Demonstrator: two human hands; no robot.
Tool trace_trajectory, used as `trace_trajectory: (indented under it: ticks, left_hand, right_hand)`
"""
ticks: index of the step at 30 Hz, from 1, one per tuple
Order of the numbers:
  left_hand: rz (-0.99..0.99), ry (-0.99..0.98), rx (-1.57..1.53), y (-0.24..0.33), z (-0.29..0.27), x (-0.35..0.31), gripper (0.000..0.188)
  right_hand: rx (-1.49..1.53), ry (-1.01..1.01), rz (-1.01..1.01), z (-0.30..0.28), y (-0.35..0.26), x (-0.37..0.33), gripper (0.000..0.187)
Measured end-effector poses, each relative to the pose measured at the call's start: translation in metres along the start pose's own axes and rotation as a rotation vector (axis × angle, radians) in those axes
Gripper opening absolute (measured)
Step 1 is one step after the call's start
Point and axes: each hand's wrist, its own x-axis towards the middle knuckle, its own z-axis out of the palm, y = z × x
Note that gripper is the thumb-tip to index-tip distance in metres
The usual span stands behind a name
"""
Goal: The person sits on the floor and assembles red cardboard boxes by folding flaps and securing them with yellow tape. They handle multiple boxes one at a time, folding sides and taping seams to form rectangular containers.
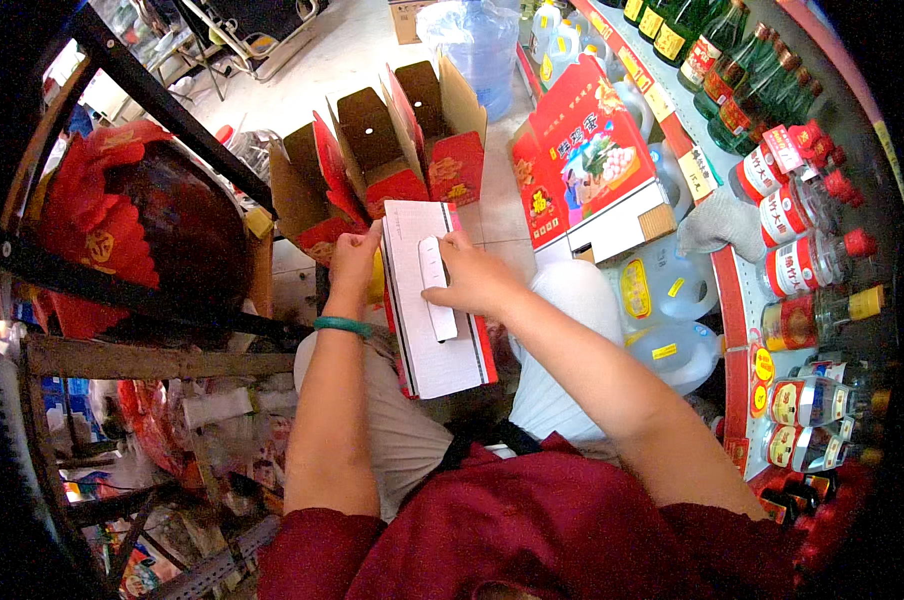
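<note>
A carton (450, 365) with a white face and red sides stands between my knees. A narrow white handle strip (433, 270) lies along the middle of that face, with a dark slot showing at its near end. My left hand (352, 268), below a green bangle on the wrist, is closed on the carton's far left edge. With thumb and fingers pinched about the strip, my right hand (477, 280) presses on it from the right. Just beyond, red cartons (387, 182) stand with their brown flaps raised.
Flat printed red cartons (597, 150) lie at the right by the shelf (737, 370) of bottles. Jugs of clear liquid (672, 355) stand on the floor beside my right knee. A grey glove-like cloth (722, 226) rests on the shelf edge. At left runs a dark metal frame (122, 285).
</note>
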Motion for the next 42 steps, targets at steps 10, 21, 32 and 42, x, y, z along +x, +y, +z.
trace_trajectory:
  ticks: [10,21,32,42]
  left_hand:
    - [0.149,-0.025,0.387,0.017,-0.012,-0.019,0.057]
    - [0.240,0.081,0.492,0.028,-0.008,-0.040,0.057]
    - [0.277,0.147,0.533,0.027,-0.007,-0.052,0.051]
    - [0.306,0.273,0.395,0.027,-0.023,-0.045,0.050]
  right_hand:
    - [-0.017,0.208,0.117,0.032,-0.005,-0.004,0.082]
    - [-0.149,0.269,0.218,0.055,-0.007,-0.014,0.105]
    - [0.195,0.250,0.317,0.085,0.004,-0.047,0.116]
    - [0.243,0.169,0.157,0.071,0.020,-0.036,0.119]
